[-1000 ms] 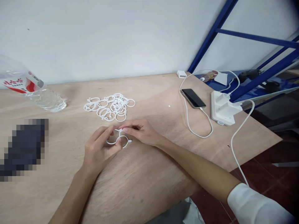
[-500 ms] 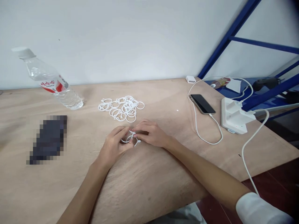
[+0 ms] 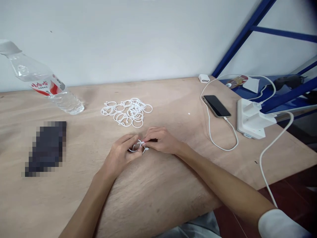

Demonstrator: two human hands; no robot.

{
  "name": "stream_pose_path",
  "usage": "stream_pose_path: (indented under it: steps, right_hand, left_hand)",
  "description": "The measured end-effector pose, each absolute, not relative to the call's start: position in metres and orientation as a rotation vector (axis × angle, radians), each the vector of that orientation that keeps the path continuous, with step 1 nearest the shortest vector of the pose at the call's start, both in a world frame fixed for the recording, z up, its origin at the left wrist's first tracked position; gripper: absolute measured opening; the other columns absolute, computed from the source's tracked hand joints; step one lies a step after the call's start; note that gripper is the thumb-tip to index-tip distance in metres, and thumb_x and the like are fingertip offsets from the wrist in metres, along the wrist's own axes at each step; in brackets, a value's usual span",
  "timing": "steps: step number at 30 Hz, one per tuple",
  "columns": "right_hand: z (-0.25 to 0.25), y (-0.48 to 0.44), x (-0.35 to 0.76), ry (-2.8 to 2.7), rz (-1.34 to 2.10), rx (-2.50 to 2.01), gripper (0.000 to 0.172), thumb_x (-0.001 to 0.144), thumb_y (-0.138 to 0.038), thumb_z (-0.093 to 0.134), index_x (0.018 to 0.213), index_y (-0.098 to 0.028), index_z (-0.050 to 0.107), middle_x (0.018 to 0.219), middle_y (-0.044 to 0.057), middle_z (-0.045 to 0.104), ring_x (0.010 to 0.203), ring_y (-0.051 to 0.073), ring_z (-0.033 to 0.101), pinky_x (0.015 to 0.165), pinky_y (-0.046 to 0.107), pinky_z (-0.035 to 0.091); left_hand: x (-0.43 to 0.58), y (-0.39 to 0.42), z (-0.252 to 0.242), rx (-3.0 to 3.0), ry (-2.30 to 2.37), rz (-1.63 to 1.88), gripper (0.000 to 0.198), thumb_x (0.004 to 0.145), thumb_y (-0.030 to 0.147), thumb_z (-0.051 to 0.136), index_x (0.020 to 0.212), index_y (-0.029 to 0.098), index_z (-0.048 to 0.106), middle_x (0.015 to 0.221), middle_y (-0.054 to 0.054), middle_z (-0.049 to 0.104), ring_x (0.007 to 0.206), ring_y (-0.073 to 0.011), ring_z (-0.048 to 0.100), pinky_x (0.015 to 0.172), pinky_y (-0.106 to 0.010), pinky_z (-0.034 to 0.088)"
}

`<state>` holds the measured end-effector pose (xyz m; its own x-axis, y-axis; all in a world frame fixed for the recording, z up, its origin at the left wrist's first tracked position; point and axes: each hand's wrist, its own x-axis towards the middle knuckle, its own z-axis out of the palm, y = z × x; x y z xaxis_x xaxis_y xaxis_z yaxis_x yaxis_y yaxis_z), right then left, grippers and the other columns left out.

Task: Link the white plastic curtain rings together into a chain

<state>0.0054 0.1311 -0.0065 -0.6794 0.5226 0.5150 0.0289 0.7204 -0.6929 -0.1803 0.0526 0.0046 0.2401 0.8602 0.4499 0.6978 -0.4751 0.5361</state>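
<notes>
Between my two hands are white plastic rings (image 3: pixel 134 147) that look like curtain rings, partly covered by the fingers. My left hand (image 3: pixel 122 150) is closed on them, thumb below and fingers above. With thumb and fingertips, my right hand (image 3: pixel 160 140) pinches the small end piece where the rings meet. How many rings are held, and whether they are linked, I cannot make out. Just beyond the hands lies a loose pile of similar white rings (image 3: pixel 135 112) on the wooden table (image 3: pixel 74 205).
A clear water bottle (image 3: pixel 65 100) stands at the back left, near a blurred dark item (image 3: pixel 48 145). To the right lie a phone (image 3: pixel 216 105) on a white cable, a power strip (image 3: pixel 250 122) and a small white box (image 3: pixel 204 78). A blue metal frame (image 3: pixel 235 43) rises beyond.
My hands have barely moved and keep hold of the rings; the right fingertips have shifted slightly at the end piece. The camera view has turned a little, moving the surroundings.
</notes>
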Motion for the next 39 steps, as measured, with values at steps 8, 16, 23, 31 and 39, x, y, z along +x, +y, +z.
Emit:
stream_pose_path:
  steps: [8, 16, 23, 31, 39]
  right_hand:
    - [0.000, 0.131, 0.009, -2.101, 0.852, -0.603, 0.017, 0.075, -0.018, 0.072, 0.092, -0.017, 0.071, 0.095, 0.006, 0.072, 0.095, 0.018, 0.064, 0.092, 0.036, 0.051]
    - [-0.004, 0.124, -0.003, -2.379, 0.375, -0.981, 0.038, 0.092, -0.018, 0.046, 0.129, -0.020, 0.056, 0.139, 0.014, 0.045, 0.132, 0.029, 0.034, 0.108, 0.052, 0.035]
    - [-0.005, 0.123, -0.003, -2.361, 0.372, -1.006, 0.018, 0.093, -0.022, 0.050, 0.102, -0.023, 0.066, 0.122, 0.010, 0.052, 0.119, 0.025, 0.043, 0.102, 0.045, 0.039]
    - [-0.002, 0.122, -0.001, -2.382, 0.371, -0.731, 0.016, 0.094, -0.021, 0.050, 0.100, -0.020, 0.065, 0.111, 0.009, 0.059, 0.106, 0.021, 0.049, 0.094, 0.038, 0.040]
    - [-0.002, 0.123, -0.002, -2.402, 0.439, -0.710, 0.016, 0.093, -0.021, 0.051, 0.103, -0.018, 0.064, 0.103, 0.008, 0.064, 0.103, 0.021, 0.050, 0.094, 0.038, 0.040]
  left_hand:
    - [-0.180, 0.057, 0.004, 2.359, 1.619, 1.016, 0.024, 0.080, 0.027, 0.061, 0.102, 0.020, 0.067, 0.098, -0.005, 0.068, 0.090, -0.0197, 0.061, 0.084, -0.035, 0.047]
    - [-0.182, 0.055, 0.006, 2.276, 1.683, 0.846, 0.035, 0.088, 0.032, 0.044, 0.117, 0.028, 0.064, 0.120, -0.005, 0.060, 0.111, -0.0265, 0.052, 0.097, -0.048, 0.038]
    - [-0.182, 0.057, 0.005, 2.165, 1.858, 1.092, 0.032, 0.090, 0.032, 0.044, 0.114, 0.020, 0.061, 0.115, -0.009, 0.060, 0.110, -0.0243, 0.055, 0.098, -0.044, 0.041]
    - [-0.173, 0.058, 0.002, 2.363, 1.972, 0.996, 0.044, 0.082, 0.038, 0.060, 0.121, 0.019, 0.054, 0.115, -0.010, 0.063, 0.109, -0.0263, 0.057, 0.096, -0.044, 0.042]
    - [-0.181, 0.061, 0.005, 2.138, 1.870, 1.104, 0.030, 0.081, 0.034, 0.060, 0.108, 0.021, 0.063, 0.110, -0.008, 0.063, 0.105, -0.0246, 0.058, 0.096, -0.043, 0.044]
